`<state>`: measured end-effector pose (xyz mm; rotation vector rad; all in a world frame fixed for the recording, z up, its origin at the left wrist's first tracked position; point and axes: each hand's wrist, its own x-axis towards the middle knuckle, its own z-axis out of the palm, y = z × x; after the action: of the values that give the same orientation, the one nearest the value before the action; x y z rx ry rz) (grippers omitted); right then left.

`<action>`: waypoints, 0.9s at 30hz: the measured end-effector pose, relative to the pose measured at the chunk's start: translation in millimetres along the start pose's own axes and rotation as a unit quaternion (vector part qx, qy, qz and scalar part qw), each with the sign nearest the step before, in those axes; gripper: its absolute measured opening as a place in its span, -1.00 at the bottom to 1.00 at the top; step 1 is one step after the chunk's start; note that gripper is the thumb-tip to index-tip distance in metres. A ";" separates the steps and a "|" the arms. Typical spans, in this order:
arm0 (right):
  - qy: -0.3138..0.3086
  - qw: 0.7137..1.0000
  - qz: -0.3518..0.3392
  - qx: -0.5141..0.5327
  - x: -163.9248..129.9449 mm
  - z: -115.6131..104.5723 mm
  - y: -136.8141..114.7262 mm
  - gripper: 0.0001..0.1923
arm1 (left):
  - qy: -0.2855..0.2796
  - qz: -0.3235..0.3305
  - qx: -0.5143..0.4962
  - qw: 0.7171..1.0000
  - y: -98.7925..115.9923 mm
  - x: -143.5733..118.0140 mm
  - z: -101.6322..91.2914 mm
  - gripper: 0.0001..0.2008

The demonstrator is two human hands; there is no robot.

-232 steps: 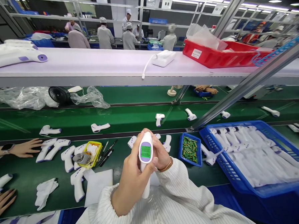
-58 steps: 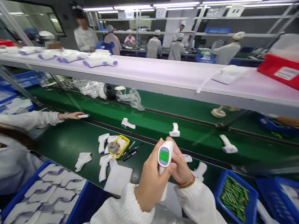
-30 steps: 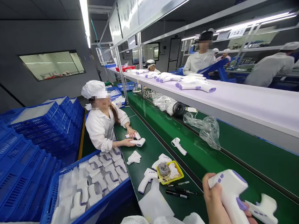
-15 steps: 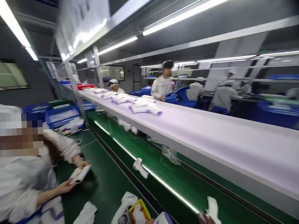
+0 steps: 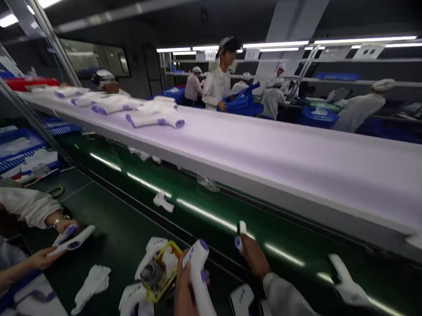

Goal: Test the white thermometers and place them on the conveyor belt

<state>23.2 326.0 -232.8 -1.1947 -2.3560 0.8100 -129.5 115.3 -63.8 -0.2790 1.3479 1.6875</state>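
Note:
My left hand [image 5: 184, 294] grips a white and purple forehead thermometer [image 5: 199, 281] by its handle, low in the view, with its head pointing up. My right hand [image 5: 253, 255] reaches out over the green conveyor belt [image 5: 200, 215] and holds a second white thermometer [image 5: 240, 234] at the belt. A yellow tray [image 5: 160, 274] with a small metal part sits just left of my left hand. More thermometers [image 5: 131, 294] lie on the green bench around it.
A co-worker's hands [image 5: 56, 241] on the left hold another thermometer. A white cloth [image 5: 92, 284] lies on the bench. A thermometer [image 5: 163, 201] rides the belt. The white upper shelf [image 5: 267, 159] carries several thermometers [image 5: 155, 117]. Blue crates [image 5: 12, 152] stand at left. People work beyond.
My view swung from the left neighbour back toward the belt. My right hand has taken a second thermometer and moved out to the belt; my left hand still holds the first one.

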 end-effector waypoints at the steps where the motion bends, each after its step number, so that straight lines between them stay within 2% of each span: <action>1: 0.021 0.997 0.034 0.061 -8.3 -3.8 -1.7 -0.57 | -0.019 -0.005 -0.012 1.000 0.0 -0.1 -1.3 -0.43; 2: 0.045 0.988 0.072 0.129 -17.0 -8.4 -3.0 -0.53 | -0.052 -0.007 -0.009 0.999 1.4 -1.0 -2.0 -0.41; 4: 0.091 0.951 0.145 0.256 -35.5 -20.6 -5.7 -0.47 | -0.135 0.022 0.050 0.989 7.0 -5.1 -1.3 -0.38; 6: 0.118 0.904 0.195 0.360 -55.6 -36.5 -10.3 -0.47 | -0.171 0.104 0.172 0.965 12.9 -11.4 2.2 -0.33; 7: 0.127 0.880 0.214 0.405 -66.1 -45.2 -13.2 -0.48 | -0.163 0.164 0.242 0.942 14.9 -14.6 4.8 -0.30; 9: 0.142 0.834 0.242 0.475 -87.5 -62.3 -19.5 -0.48 | -0.130 0.284 0.363 0.878 16.0 -18.7 11.0 -0.27; 11: 0.162 0.796 0.259 0.523 -109.1 -76.6 -25.5 -0.49 | -0.112 0.347 0.439 0.821 13.6 -14.7 17.7 -0.33; 13: 0.185 0.746 0.279 0.576 -130.1 -86.1 -30.0 -0.53 | -0.127 0.327 0.470 0.810 7.6 2.0 23.9 -0.43; 16: 0.188 0.669 0.325 0.641 -158.8 -89.9 -33.4 -0.48 | -0.160 0.232 0.477 0.833 -10.3 49.6 31.6 -0.61; 17: 0.187 0.658 0.336 0.647 -167.0 -88.7 -34.3 -0.43 | -0.161 0.203 0.478 0.840 -18.4 68.2 33.8 -0.68; 19: 0.204 0.662 0.342 0.635 -180.0 -84.6 -37.1 -0.38 | -0.155 0.146 0.470 0.856 -36.3 102.3 38.1 -0.75; 22: 0.263 0.674 0.324 0.610 -190.6 -81.7 -47.2 -0.45 | -0.159 0.101 0.434 0.881 -61.1 130.6 45.0 -0.69; 24: 0.279 0.683 0.300 0.604 -192.4 -85.6 -57.9 -0.50 | -0.184 0.089 0.407 0.890 -74.3 128.4 48.5 -0.65; 27: 0.280 0.695 0.270 0.605 -190.6 -97.1 -76.4 -0.53 | -0.270 0.068 0.377 0.884 -88.8 93.0 46.9 -0.55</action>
<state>139.9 164.9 -123.1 -1.1581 -0.5699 1.5144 -96.0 200.3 -165.6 0.7009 1.4795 1.0926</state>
